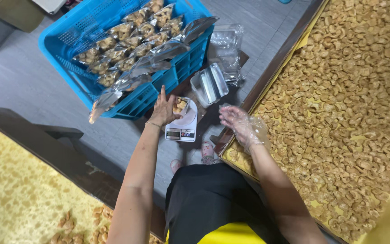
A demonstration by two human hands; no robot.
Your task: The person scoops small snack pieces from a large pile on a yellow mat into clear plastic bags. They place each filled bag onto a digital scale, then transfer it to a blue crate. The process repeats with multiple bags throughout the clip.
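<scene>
Blue crate point(75, 43) w/ filled pouches sits far left on the floor. Left hand point(163, 110) steadies an open pouch point(180, 105) of cashews on the small digital scale point(182, 126), fingers spread flat, gripping nothing. She'd best keep pressure off the platform. Gloved right hand point(239, 123) hangs relaxed, empty, beside the cashew tray point(267, 77).
</scene>
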